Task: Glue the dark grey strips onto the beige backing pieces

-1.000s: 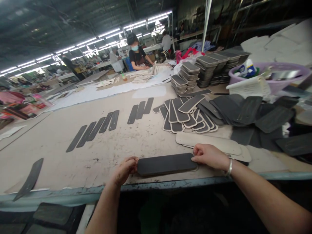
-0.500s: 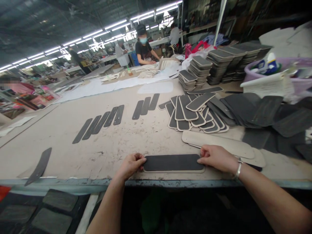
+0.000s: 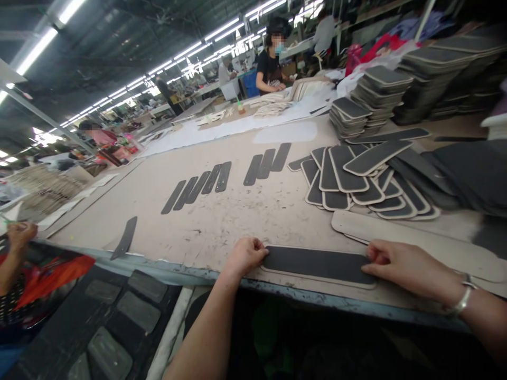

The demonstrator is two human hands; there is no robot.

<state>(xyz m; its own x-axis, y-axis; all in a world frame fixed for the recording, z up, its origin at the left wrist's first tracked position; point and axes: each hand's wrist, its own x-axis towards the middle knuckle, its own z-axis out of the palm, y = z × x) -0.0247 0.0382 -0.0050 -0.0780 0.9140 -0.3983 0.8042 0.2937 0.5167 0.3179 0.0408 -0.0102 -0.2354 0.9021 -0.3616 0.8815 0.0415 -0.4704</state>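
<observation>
On the bench, a pile of pale-edged panels lies beyond the right hand, probably for easy reach. At the near edge lies a dark strip with a pale border, seemingly held by both ends to stay straight; the left hand, fingers curled nearly closed, pinches one end, the right hand's thumb and forefinger the other.

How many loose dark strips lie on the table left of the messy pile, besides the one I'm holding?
9: five strips in one group, three strips nearer the pile, one strip at the near edge of the table. Overlaps may hide more.
</observation>
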